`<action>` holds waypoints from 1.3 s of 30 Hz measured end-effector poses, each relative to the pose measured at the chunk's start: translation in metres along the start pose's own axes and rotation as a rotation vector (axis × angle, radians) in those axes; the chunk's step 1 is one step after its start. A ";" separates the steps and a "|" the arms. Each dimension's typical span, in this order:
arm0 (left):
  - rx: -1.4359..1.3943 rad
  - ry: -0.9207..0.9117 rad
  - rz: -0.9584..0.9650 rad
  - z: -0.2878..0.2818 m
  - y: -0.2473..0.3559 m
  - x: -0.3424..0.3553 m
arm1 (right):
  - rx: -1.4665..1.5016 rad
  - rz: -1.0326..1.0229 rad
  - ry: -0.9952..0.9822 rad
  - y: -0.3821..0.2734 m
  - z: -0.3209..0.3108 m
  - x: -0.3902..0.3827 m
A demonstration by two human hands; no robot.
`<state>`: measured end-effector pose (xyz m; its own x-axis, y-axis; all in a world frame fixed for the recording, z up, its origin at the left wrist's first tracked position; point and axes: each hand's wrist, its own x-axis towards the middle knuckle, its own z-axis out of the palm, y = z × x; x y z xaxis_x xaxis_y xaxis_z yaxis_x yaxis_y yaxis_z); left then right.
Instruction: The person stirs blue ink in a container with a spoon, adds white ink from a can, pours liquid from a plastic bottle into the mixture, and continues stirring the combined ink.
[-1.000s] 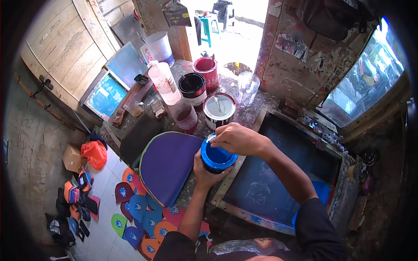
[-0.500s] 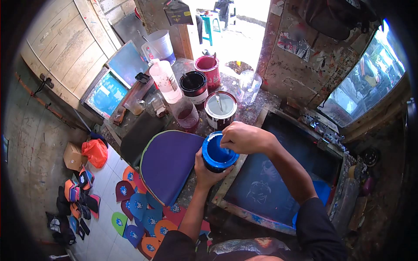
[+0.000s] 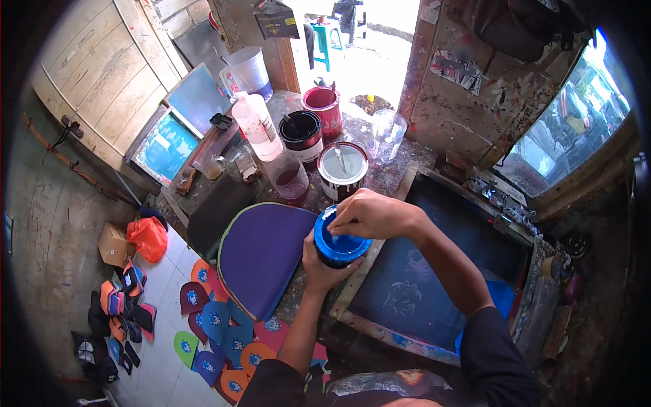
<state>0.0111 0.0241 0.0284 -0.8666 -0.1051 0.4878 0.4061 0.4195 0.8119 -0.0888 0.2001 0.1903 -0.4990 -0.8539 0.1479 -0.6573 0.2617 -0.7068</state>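
My left hand [image 3: 317, 270] is wrapped round the lower side of a tub of blue paint [image 3: 352, 256], keeping it upright at the table's middle. Over the tub's mouth, my right hand [image 3: 373, 214] is closed in a pinch, fingers pointing down inside the rim. A pale bit shows under those fingertips, but what they grip is mostly hidden. Left of the tub lies a purple rounded panel [image 3: 264, 254] with a green edge. To the right, a framed printing screen [image 3: 342, 313] with faint drawn figures lies beneath my right forearm.
Beyond the tub stand a grey paint can [image 3: 331, 188], a black paint can [image 3: 293, 144], a red paint can [image 3: 329, 121], a pink-tinted bottle [image 3: 258, 125] and a clear cup [image 3: 388, 139]. Printed coloured pieces [image 3: 217, 319] spread over the tiled floor at lower left.
My right hand has shifted slightly left and its fingers have turned further over the tub's opening. The left hand and the tub stay in place.
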 end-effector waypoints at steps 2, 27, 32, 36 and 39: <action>-0.014 0.005 0.024 0.001 -0.001 0.001 | -0.158 0.085 -0.075 0.000 -0.006 -0.001; -0.038 0.030 0.028 0.002 0.002 0.001 | -0.040 0.146 -0.094 -0.006 -0.005 -0.006; -0.017 0.016 0.035 0.002 0.005 0.003 | -0.210 0.068 0.026 -0.004 0.004 -0.005; -0.016 0.021 0.024 0.000 0.005 0.002 | -0.064 0.100 -0.084 -0.006 -0.007 -0.006; -0.023 0.017 0.026 0.002 0.005 0.003 | -0.302 0.183 0.022 -0.003 -0.001 -0.005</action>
<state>0.0096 0.0276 0.0336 -0.8508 -0.1101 0.5139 0.4349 0.4015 0.8060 -0.0850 0.2045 0.1922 -0.6343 -0.7711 0.0550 -0.6913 0.5339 -0.4869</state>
